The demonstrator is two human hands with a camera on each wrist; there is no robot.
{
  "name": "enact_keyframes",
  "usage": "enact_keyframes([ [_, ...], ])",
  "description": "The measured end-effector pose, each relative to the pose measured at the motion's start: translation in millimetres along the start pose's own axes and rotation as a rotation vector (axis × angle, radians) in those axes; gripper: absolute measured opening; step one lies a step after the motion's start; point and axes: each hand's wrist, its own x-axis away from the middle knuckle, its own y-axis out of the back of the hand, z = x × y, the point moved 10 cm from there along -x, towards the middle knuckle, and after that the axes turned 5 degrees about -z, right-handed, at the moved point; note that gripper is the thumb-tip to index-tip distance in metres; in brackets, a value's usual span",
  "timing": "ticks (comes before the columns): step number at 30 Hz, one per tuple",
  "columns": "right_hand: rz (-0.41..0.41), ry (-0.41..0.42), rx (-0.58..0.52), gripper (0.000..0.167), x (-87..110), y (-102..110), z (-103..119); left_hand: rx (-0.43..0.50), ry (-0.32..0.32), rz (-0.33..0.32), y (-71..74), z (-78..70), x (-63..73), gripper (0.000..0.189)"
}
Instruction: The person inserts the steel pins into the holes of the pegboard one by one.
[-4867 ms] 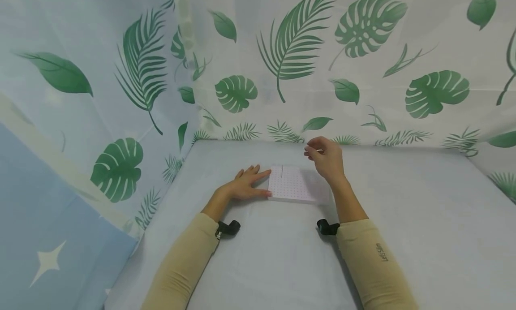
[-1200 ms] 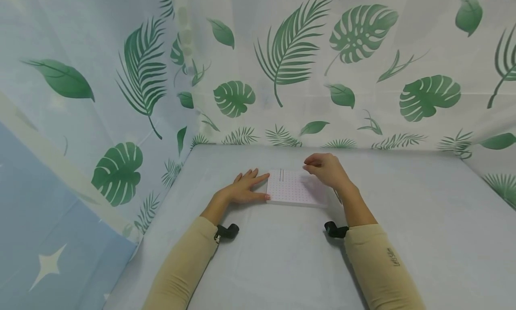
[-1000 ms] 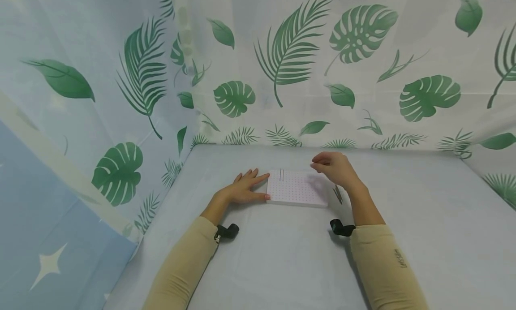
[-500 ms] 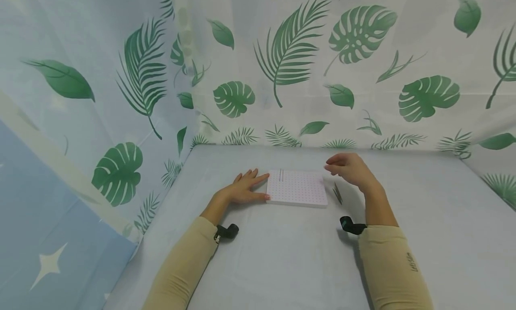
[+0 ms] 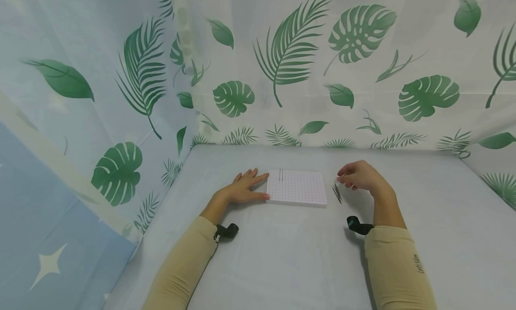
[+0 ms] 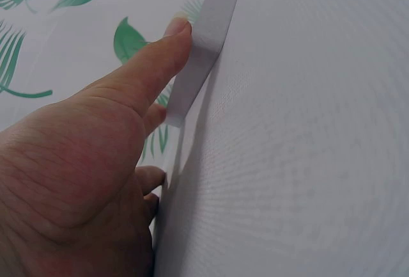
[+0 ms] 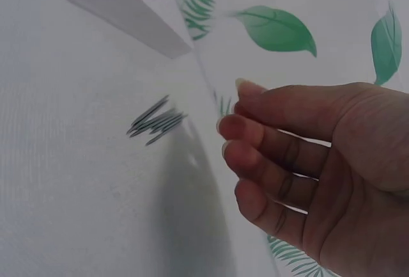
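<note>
A white board (image 5: 300, 190) dotted with a grid of small holes lies flat on the table. Two thin dark pins (image 5: 280, 174) stand side by side near its far left corner. My left hand (image 5: 242, 187) is spread at the board's left side, index fingertip and thumb touching its edge; the left wrist view has the thumb (image 6: 156, 59) laid on that edge. Right of the board lies a small heap of thin metal pins (image 7: 157, 121) with pointed ends. Just above the heap hovers my right hand (image 5: 363, 178), fingers loosely bent, nothing visible between them.
White cloth covers the table (image 5: 274, 256). A leaf-patterned curtain (image 5: 298, 68) hangs along the back, with another on the left. Black wrist cameras (image 5: 227, 231) sit on both forearms.
Since the earliest frame, a second pin has come to stand in the board beside the first. My right hand has moved right, from over the board to the pin heap. The left hand stays put.
</note>
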Motion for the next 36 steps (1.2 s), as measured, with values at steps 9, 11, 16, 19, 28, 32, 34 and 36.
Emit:
enact_keyframes([
  [9,0.059,-0.042,0.059,0.019,-2.1,-12.4,-15.8,-0.007,0.005,0.006,-3.8,1.1,1.0,0.089],
  [11,0.072,-0.043,0.073,0.017,-1.6,-14.3,-16.3,-0.002,0.001,0.006,-3.5,0.8,1.1,0.089],
  [16,0.091,-0.039,0.092,0.015,-1.4,-17.1,-15.8,-0.006,-0.002,0.009,-2.3,0.5,0.8,0.088],
  [19,0.092,-0.032,0.104,0.014,-2.1,-16.7,-14.3,-0.018,-0.004,0.009,-1.4,0.3,0.1,0.088],
  [28,0.098,-0.053,0.088,0.012,-4.1,-15.6,-12.1,-0.017,-0.004,0.009,2.4,-1.7,-0.6,0.088],
  [32,0.099,-0.062,0.085,0.013,-2.6,-16.0,-11.2,-0.017,-0.001,0.013,1.3,-0.6,-1.7,0.089],
  [34,0.099,-0.069,0.086,0.014,-1.3,-16.4,-10.5,-0.015,0.000,0.013,0.8,-0.4,-1.8,0.089],
  [36,0.101,-0.075,0.087,0.014,-0.5,-17.0,-10.4,-0.014,0.000,0.013,0.5,-0.6,-1.7,0.090],
])
